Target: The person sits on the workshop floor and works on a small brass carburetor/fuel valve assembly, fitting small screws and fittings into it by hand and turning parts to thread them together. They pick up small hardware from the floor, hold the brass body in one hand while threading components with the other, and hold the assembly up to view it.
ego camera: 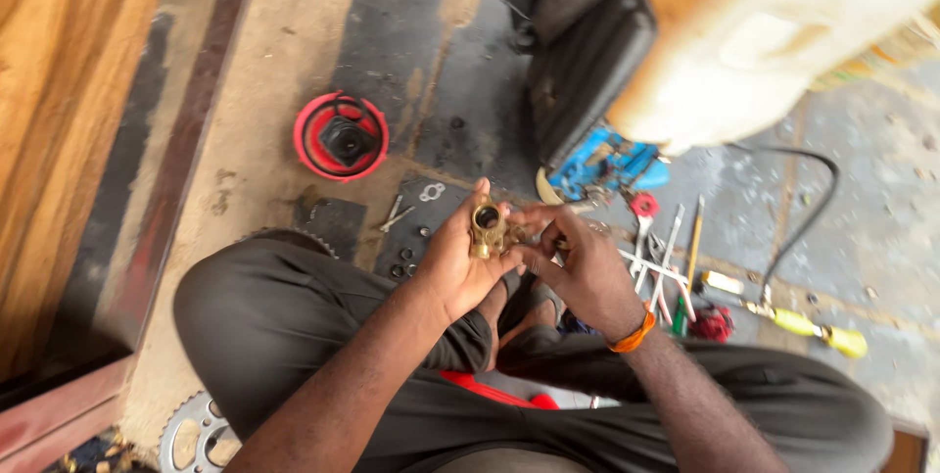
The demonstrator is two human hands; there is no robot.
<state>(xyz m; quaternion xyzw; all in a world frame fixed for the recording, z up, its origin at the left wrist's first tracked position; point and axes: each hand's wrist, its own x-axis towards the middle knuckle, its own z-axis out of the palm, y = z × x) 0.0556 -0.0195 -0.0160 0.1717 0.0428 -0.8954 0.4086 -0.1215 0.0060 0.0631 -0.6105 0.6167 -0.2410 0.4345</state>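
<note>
Brass carburetor body: clasped in left hand, fingers closed round it; right hand pinches its side. Beyond the grip: red round cover; right of it, hand tools.

Left grip closed, right grip pinching, wrists together.

Bare forearms, orange band on right wrist, dark grey trousers, possibly sandals

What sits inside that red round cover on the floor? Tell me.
Inside the red round cover sits a black hub-like part with a dark ring of wire or cord looped around it. Whatever lies beneath that black part is covered.
</note>
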